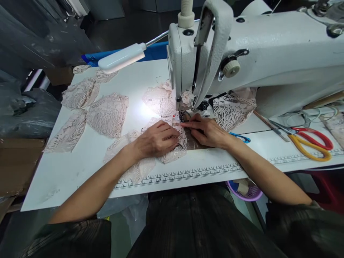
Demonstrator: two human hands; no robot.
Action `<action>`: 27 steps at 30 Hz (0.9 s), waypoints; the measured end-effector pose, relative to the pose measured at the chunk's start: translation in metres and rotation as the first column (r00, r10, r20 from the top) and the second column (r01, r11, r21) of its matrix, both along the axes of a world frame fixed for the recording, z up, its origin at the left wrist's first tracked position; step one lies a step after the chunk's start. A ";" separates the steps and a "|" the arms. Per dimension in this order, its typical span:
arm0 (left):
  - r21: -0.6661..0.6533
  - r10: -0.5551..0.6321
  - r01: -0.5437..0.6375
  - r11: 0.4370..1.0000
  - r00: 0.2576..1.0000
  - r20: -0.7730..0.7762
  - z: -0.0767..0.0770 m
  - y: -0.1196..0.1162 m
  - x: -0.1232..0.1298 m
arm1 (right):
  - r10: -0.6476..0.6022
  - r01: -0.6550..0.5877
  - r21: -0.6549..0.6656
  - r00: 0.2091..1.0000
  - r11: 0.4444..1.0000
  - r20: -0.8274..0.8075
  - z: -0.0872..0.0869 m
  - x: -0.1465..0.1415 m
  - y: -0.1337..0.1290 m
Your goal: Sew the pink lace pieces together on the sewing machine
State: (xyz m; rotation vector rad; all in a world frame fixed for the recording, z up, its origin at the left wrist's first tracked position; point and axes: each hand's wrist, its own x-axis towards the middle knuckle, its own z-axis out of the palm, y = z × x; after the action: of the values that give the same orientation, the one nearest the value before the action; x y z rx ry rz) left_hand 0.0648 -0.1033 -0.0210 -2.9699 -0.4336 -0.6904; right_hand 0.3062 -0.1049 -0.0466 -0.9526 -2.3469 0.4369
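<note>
Both hands, left hand (pixel 157 139) and right hand (pixel 205 130), fingers flat pinning lace piece (pixel 172 150) at sewing machine (pixel 242 53) needle; seam barely started, several cut pieces (pixel 107 114) left of it unsewn.

Sewing machine head (pixel 188 64) and lamp (pixel 122 57) block ahead of me; bare desk (pixel 67 172) lies open front-left; scissors (pixel 309 139) obstruct right.

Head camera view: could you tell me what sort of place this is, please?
Probably a garment sewing workshop: an industrial sewing machine, cut lace pieces spread on the white table, and scissors.
</note>
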 end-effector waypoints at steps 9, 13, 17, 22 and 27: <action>-0.272 0.061 -0.035 0.962 0.994 0.088 -0.011 0.011 -0.006 | 0.079 -0.080 0.075 0.997 0.994 0.024 -0.001 -0.003 -0.004; -0.328 0.172 -0.188 0.926 0.982 -0.076 -0.004 0.005 -0.013 | 0.070 -0.086 0.122 0.989 0.989 0.130 -0.003 -0.007 -0.005; -0.222 0.155 -0.155 0.963 0.988 -0.019 0.001 0.006 -0.017 | 0.028 -0.040 0.081 0.989 0.996 0.147 -0.002 -0.011 -0.007; -0.014 -0.032 0.033 0.999 0.998 0.061 0.001 -0.002 -0.007 | 0.016 -0.016 0.005 1.000 1.000 0.002 -0.003 -0.007 -0.005; 0.079 -0.046 0.045 0.996 0.999 0.008 -0.005 -0.006 -0.003 | -0.012 -0.002 0.108 0.993 0.994 0.122 -0.006 -0.011 -0.003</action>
State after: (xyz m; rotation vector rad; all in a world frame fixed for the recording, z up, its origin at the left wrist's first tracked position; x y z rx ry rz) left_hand 0.0622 -0.1095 -0.0257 -2.9122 -0.3323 -0.7091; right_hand 0.2953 -0.1084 -0.0521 -0.9582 -2.4498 0.2530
